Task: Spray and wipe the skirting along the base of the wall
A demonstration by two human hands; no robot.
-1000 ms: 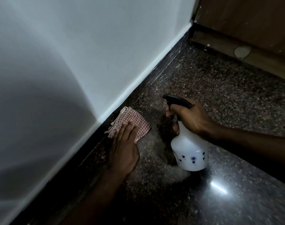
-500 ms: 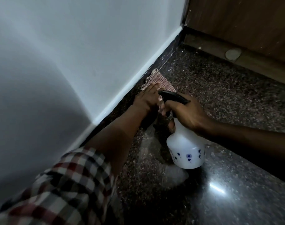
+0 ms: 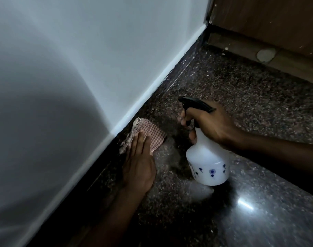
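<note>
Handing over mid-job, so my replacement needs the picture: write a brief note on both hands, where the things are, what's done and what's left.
Left hand: fingers flat, pressing the checked cloth against the skirting.
Right hand: grips the spray bottle by its neck, finger at the trigger, nozzle facing the skirting. The bottle is upright, low over the floor.
Done: wiping is under way at the cloth.
Left: pale streaks show on the skirting toward the far corner; probably spray and wipe there.
</note>
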